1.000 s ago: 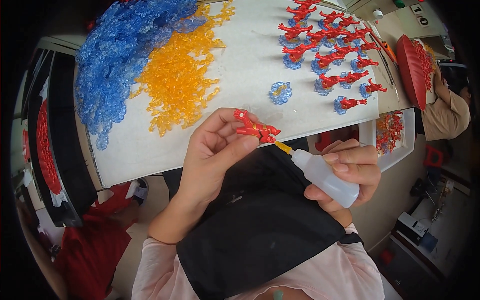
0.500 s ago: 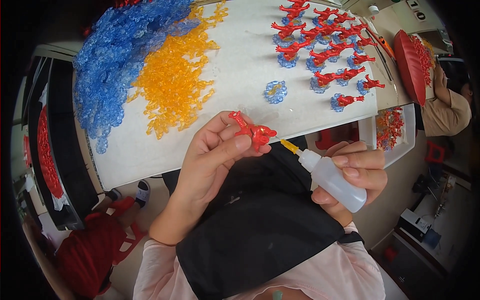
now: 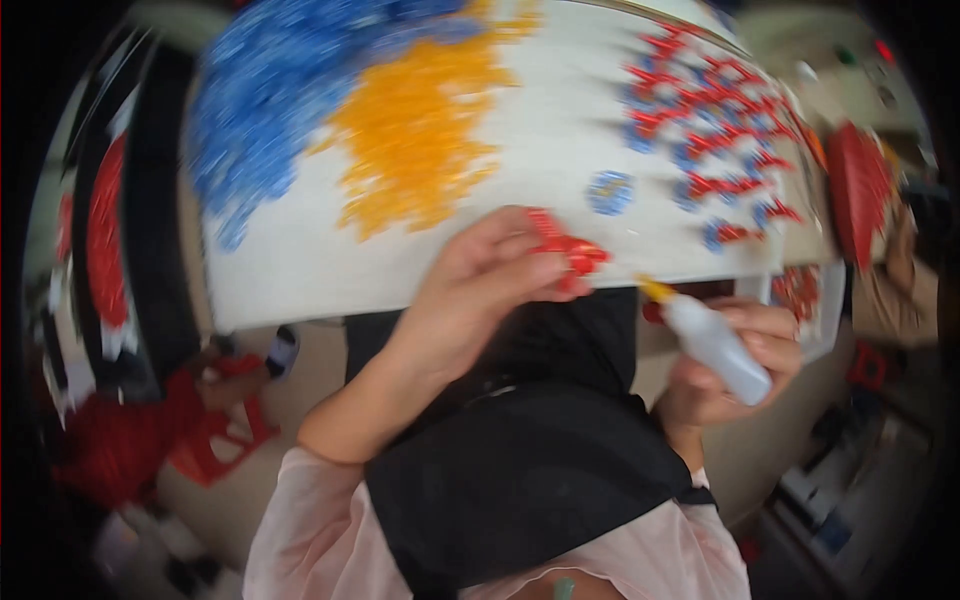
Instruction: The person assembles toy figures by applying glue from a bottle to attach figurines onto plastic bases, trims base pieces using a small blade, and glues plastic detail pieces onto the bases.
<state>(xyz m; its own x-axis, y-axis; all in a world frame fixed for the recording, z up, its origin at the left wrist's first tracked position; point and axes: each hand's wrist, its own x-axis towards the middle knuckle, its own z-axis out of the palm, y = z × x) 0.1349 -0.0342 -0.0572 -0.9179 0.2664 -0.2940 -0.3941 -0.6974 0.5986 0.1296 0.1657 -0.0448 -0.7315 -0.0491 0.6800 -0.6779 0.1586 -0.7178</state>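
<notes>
From here, my left grip [image 3: 490, 272] pinches a red plastic figurine [image 3: 572, 254]. My right grip [image 3: 768, 340] wraps a white plastic squeeze bottle [image 3: 716, 345], its yellow tip [image 3: 656, 289] near the figurine.

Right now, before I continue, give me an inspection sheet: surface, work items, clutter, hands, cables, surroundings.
Surface: white tabletop, pale and flat-looking.
Work items: red figure; white squeeze bottle, its yellow tip apart from the figure; lone blue base; rows of red figures on blue bases at right.
Clutter: loose blue pieces and yellow pieces heaped at left.
Hands: left hand holds the red figure; right hand grips the bottle.
Cables: nothing seen; picture blurred.
Surroundings: white tray of mostly red parts, right; red stool, left; another person's beige sleeve, far right.
</notes>
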